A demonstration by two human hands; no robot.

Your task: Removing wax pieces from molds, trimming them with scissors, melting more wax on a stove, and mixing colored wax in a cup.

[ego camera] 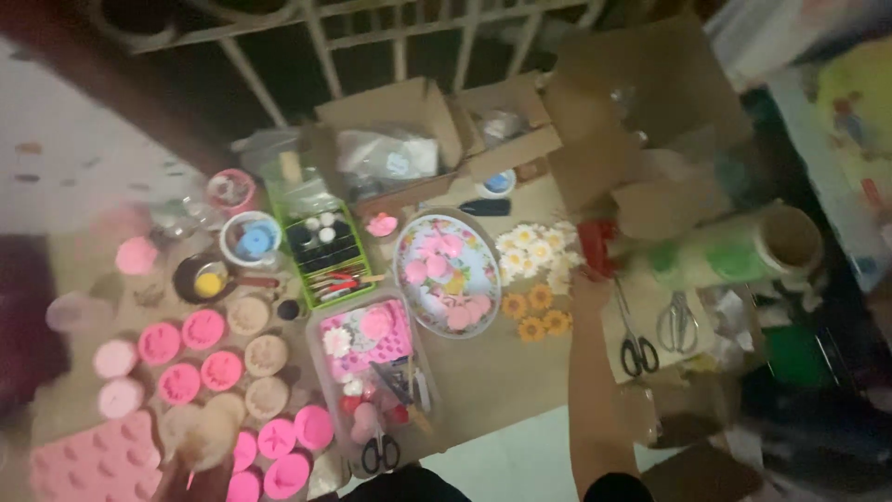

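Floor (pixel 506 460): a pale tiled floor with brown cardboard sheets (pixel 483 372) spread over it; the craft things lie on the cardboard.
Railing (pixel 390 28): pale bars run across the top of the view, dark behind them.
Open box (pixel 418 130): a cardboard box with its flaps up, clear bags inside, beyond the trays.
Roll (pixel 734 251): a wide roll of clear film on a cardboard core, green showing through, lying on its side at the right.
Right arm (pixel 590 390): a bare forearm stretches from the bottom edge up toward the roll.
Right hand (pixel 595 256): at the roll's near end, on a red thing (pixel 595 244); too blurred for me to tell whether the fingers are closed on it or only touching.
Left hand: not visible from here.
Oval tray (pixel 446 274): patterned, carrying pink pieces, just left of the arm.
Pink mould (pixel 93 460): a many-holed silicone sheet in the lower left corner.
Green basket (pixel 325 246): holds small tools and pots.
Clear tub (pixel 372 372): pink bits inside, black-handled scissors (pixel 379 453) at its near end.
Flowers: white daisies (pixel 534 251) and orange blooms (pixel 534 311) between tray and arm.
Scissors: one pair (pixel 636 349) and a silver pair (pixel 678 321) below the roll.
Pink discs (pixel 200 358): round pieces in rows at the left.
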